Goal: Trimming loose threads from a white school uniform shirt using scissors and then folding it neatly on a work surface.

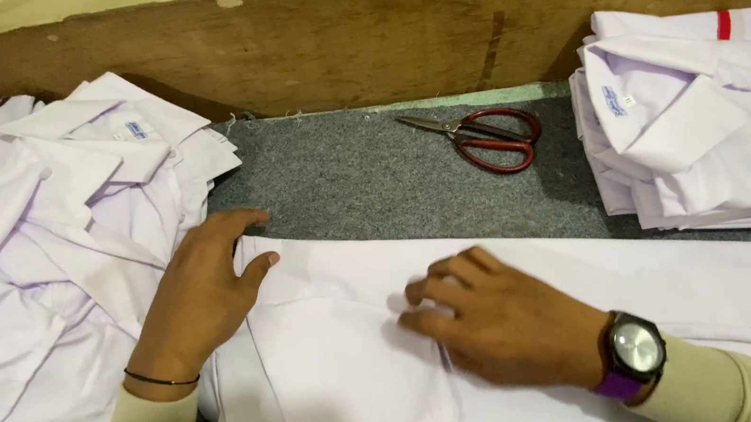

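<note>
A white shirt lies spread flat on the grey felt table in front of me. My left hand rests flat, fingers apart, at the shirt's left upper edge, beside a loose pile of white shirts. My right hand presses down on the middle of the spread shirt with fingers curled toward a fold line. A wristwatch with a purple strap is on my right wrist and a thin black band is on my left.
Red-handled scissors lie on the grey felt near the back. A neat stack of folded white shirts stands at the right. A brown wooden board runs along the back edge.
</note>
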